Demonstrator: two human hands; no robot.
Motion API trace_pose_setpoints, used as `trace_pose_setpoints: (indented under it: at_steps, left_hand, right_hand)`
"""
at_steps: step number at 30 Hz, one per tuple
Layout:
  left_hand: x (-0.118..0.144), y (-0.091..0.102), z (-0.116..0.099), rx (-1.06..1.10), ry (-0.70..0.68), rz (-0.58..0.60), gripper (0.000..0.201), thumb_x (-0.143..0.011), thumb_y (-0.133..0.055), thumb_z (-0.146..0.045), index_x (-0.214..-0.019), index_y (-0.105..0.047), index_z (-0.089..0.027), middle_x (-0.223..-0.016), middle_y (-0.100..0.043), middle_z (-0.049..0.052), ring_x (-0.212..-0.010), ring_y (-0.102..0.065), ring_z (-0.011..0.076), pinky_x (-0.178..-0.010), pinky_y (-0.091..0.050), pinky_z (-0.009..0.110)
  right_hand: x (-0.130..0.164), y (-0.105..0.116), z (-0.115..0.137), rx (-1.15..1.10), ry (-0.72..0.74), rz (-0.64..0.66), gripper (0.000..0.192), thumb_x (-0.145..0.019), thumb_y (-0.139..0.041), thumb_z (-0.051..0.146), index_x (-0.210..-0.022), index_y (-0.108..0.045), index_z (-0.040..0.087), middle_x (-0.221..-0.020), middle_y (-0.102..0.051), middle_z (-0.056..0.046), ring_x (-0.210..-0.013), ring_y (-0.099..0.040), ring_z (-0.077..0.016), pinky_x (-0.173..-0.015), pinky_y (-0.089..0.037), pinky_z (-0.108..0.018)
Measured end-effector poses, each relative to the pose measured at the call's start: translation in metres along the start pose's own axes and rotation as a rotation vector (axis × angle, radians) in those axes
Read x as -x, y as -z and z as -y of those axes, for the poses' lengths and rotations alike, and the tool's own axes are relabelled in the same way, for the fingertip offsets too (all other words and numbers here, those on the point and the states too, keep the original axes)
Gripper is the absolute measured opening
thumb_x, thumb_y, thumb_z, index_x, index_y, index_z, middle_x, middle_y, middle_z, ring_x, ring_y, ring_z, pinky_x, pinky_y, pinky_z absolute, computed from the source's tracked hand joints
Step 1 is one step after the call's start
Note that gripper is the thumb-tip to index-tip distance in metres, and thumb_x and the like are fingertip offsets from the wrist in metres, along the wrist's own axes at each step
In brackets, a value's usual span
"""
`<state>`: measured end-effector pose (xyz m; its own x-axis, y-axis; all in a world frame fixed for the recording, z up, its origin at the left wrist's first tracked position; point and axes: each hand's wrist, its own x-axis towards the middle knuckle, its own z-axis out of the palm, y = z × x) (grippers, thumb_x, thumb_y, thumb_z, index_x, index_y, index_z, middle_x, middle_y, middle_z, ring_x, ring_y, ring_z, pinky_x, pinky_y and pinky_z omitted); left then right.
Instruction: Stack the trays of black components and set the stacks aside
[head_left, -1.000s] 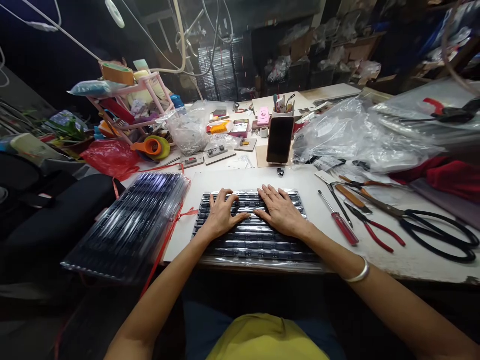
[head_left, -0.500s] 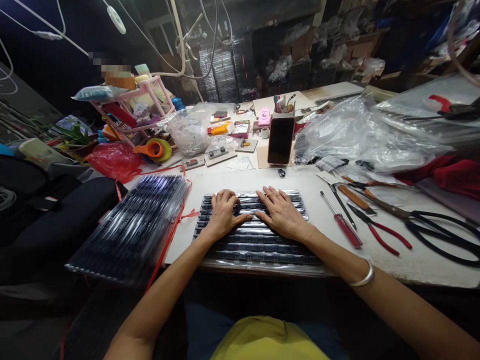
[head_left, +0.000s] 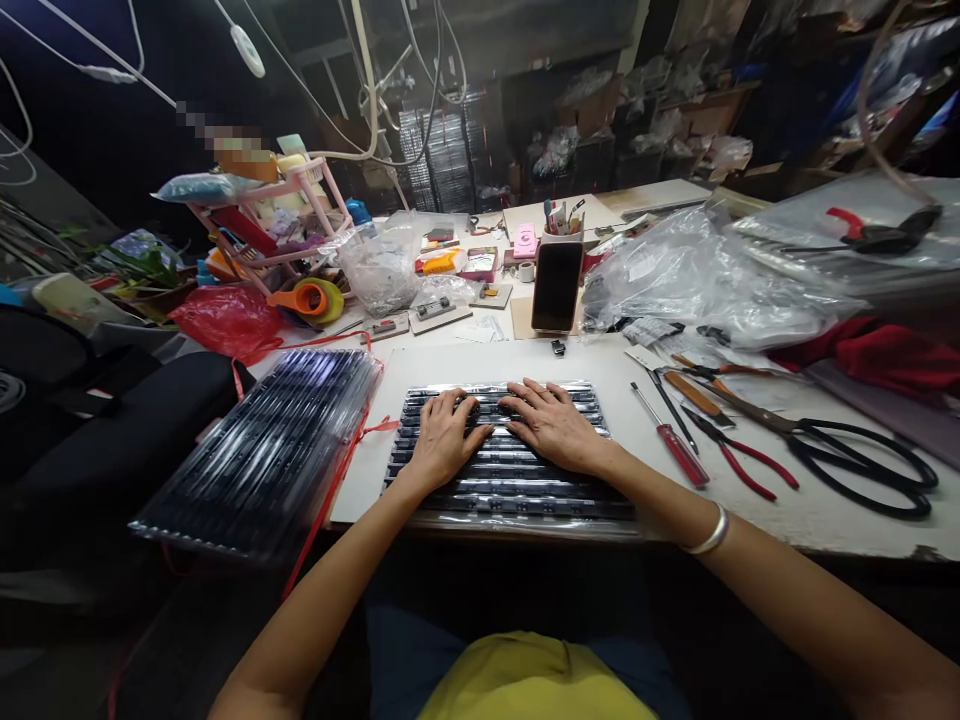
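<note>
On the table (head_left: 750, 510), right in front of the person, lies a clear plastic tray (head_left: 517, 490) of dark ribbed strips, set on a pale board (head_left: 360, 480). Both hands rest palm-down on the tray's upper half — left hand (head_left: 442, 440) on the left-centre rows, right hand (head_left: 551, 425) just beside it, index fingertips nearly meeting over the middle. Neither grip closes on anything: fingers are spread and slightly curled, tips pressing on the strips, tray flat beneath them rather than held. Right wrist wears a silver bangle (head_left: 709, 535).

Left of the board, overhanging the table edge, sits a stack of similar trays (head_left: 262, 450) tied with red string. Right of the tray, well apart from the hands: red-handled screwdriver (head_left: 679, 450), red-handled pliers (head_left: 731, 455), big black scissors (head_left: 862, 460). Beyond the tray a phone (head_left: 556, 285) stands upright — crumpled clear bags (head_left: 705, 275) to its right, orange tape dispenser (head_left: 304, 298) far left.
</note>
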<state>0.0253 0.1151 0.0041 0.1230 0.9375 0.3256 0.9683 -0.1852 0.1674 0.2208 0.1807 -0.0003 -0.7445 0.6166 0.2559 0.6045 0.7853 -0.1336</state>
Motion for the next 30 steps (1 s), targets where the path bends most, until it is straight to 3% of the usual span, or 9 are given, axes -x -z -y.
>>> trace_pose_setpoints:
  at_steps: [7,15,19,24,30]
  left_hand:
    - [-0.024,0.001,0.004,0.066,0.094,0.079,0.047,-0.074,-0.057,-0.063,-0.091,-0.053,-0.019,-0.105,-0.052,0.009,-0.106,-0.044,0.0285,-0.093,-0.033,0.047]
    - [-0.021,0.0,0.001,0.08,0.052,0.013,0.041,-0.076,-0.058,-0.059,-0.087,-0.059,-0.02,-0.106,-0.058,0.008,-0.108,-0.047,0.0277,-0.096,-0.031,0.048]
    - [-0.006,0.001,0.005,0.087,-0.044,0.049,0.032,-0.087,-0.051,-0.047,-0.102,-0.063,-0.021,-0.122,-0.06,0.009,-0.116,-0.049,0.0252,-0.102,-0.03,0.046]
    - [0.006,0.001,0.007,0.038,-0.063,0.16,0.048,-0.094,-0.036,-0.042,-0.136,-0.041,-0.02,-0.146,-0.038,0.008,-0.137,-0.029,0.0249,-0.11,-0.019,0.05]
    - [0.008,0.005,0.014,0.026,-0.011,0.16,0.055,-0.092,-0.036,-0.049,-0.14,-0.036,-0.021,-0.149,-0.033,0.008,-0.139,-0.021,0.0262,-0.112,-0.017,0.05]
  right_hand:
    - [0.001,0.0,0.0,0.066,-0.245,-0.044,0.051,-0.094,-0.034,0.043,-0.133,-0.045,0.013,-0.137,-0.044,-0.021,-0.131,-0.035,-0.0328,-0.105,-0.022,-0.053]
    - [0.0,-0.001,0.0,0.055,-0.193,0.023,0.049,-0.095,-0.028,0.042,-0.134,-0.046,0.018,-0.143,-0.039,-0.015,-0.134,-0.031,-0.0303,-0.106,-0.023,-0.051]
    - [-0.001,-0.002,-0.004,0.04,-0.164,0.082,0.052,-0.095,-0.026,0.044,-0.137,-0.043,0.018,-0.148,-0.032,-0.013,-0.137,-0.023,-0.0317,-0.107,-0.02,-0.052]
    - [-0.007,0.0,-0.006,-0.008,-0.08,0.174,0.053,-0.094,-0.027,0.05,-0.142,-0.034,0.028,-0.152,-0.023,-0.006,-0.139,-0.016,-0.03,-0.107,-0.019,-0.057]
    - [-0.002,0.009,-0.007,-0.009,0.006,0.144,0.047,-0.096,-0.028,0.043,-0.14,-0.038,0.03,-0.15,-0.028,-0.007,-0.139,-0.02,-0.029,-0.108,-0.019,-0.056]
